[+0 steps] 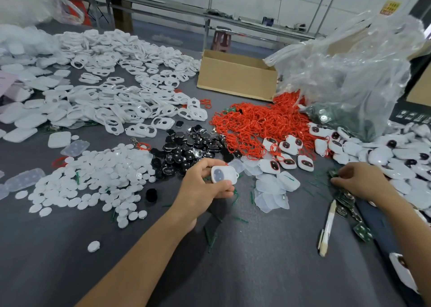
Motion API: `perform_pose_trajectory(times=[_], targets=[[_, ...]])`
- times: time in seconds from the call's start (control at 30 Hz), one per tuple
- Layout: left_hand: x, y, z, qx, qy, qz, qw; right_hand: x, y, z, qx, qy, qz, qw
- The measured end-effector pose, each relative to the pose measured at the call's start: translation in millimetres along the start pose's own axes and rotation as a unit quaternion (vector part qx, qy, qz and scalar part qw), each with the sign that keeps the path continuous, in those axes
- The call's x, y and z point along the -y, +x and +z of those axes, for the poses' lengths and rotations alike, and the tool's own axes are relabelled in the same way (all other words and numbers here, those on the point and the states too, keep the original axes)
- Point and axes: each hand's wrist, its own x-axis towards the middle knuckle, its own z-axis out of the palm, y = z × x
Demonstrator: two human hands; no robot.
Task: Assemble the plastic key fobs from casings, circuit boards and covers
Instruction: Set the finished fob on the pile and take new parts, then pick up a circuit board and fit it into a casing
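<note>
My left hand [203, 185] grips a white key fob casing [223, 175] with a translucent pad set in it, held above the grey table. My right hand [363, 182] reaches into a scatter of small green circuit boards [347, 201] at the right, fingertips curled on one of them. White casing fronts [121, 101] lie piled at the back left. Round white covers [98, 173] spread out left of my left hand. Black button inserts [186, 145] sit in the middle. Finished fobs [289, 159] lie just beyond my hands.
A heap of red loops [254, 122] lies behind the fobs. A cardboard box [235, 75] and a big clear plastic bag [349, 73] stand at the back right. A white pen [327, 229] lies near my right forearm. Translucent pads [270, 190] lie between my hands.
</note>
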Motion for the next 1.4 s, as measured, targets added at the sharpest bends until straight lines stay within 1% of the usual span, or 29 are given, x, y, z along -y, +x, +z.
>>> perform_pose_trajectory(times=[0.13,0.33,0.4,0.43,0.47,0.5,0.57,0.67,0.73,0.8,0.83,0.87,0.93,0.97,1.03,1.13,1.27,1.33,1.4], targets=[[0.7,0.0,-0.5,0.000,0.001,-0.002,1.000,3.8,1.3,1.4,-0.011,-0.019,-0.013,1.000],[-0.9,-0.6,0.1,0.003,-0.004,-0.003,1.000,9.8,2.9,-2.2,-0.032,-0.007,-0.010,0.999],[-0.8,-0.4,0.1,0.004,-0.006,-0.004,1.000,13.0,-1.6,-6.8,-0.074,0.039,-0.017,0.996],[-0.7,-0.1,0.0,0.005,-0.006,-0.004,1.000,18.0,-6.3,-9.7,-0.097,0.089,-0.026,0.991],[-0.5,0.0,-0.2,0.006,-0.004,-0.004,1.000,25.5,-12.0,-12.3,-0.111,0.151,-0.039,0.982],[-0.5,0.2,-0.4,0.008,-0.003,-0.003,1.000,35.4,-18.8,-14.1,-0.109,0.211,-0.057,0.970],[-0.1,0.4,-0.7,0.012,-0.003,-0.002,1.000,61.2,-34.6,-15.2,-0.070,0.324,-0.100,0.938],[0.8,0.8,-1.7,0.013,-0.004,0.000,1.000,107.9,-60.9,-7.6,0.007,0.476,-0.180,0.861],[1.3,1.5,-1.9,0.014,0.001,-0.001,1.000,137.1,-75.2,4.3,0.068,0.529,-0.220,0.817],[1.0,1.8,-1.5,0.017,-0.004,-0.003,1.000,159.4,-85.0,18.1,0.112,0.546,-0.237,0.796],[1.0,2.1,-1.4,0.018,-0.008,-0.003,1.000,166.8,-88.1,24.5,0.119,0.547,-0.244,0.792],[1.2,2.3,-1.4,0.020,-0.009,-0.003,1.000,171.7,-90.1,29.6,0.109,0.540,-0.255,0.795],[1.3,3.2,-2.1,0.020,-0.009,-0.002,1.000,175.9,-91.6,36.5,0.054,0.503,-0.282,0.815],[1.6,3.7,-2.5,0.019,-0.014,-0.004,1.000,176.0,-91.4,39.0,0.031,0.494,-0.292,0.819],[1.8,4.4,-2.2,0.019,-0.030,-0.006,0.999,175.1,-90.2,43.3,0.012,0.507,-0.295,0.810],[1.1,4.2,-1.0,0.020,-0.039,-0.010,0.999,175.3,-89.6,46.9,0.012,0.542,-0.284,0.791],[0.5,4.1,-1.6,0.019,-0.046,-0.016,0.999,177.0,-88.4,46.9,0.008,0.561,-0.278,0.780],[0.7,4.2,-1.8,0.021,-0.050,-0.014,0.998,178.8,-89.2,47.9,0.013,0.561,-0.280,0.779],[1.5,4.5,-2.1,0.021,-0.051,-0.010,0.998,180.3,-90.5,49.5,0.015,0.547,-0.289,0.786]])
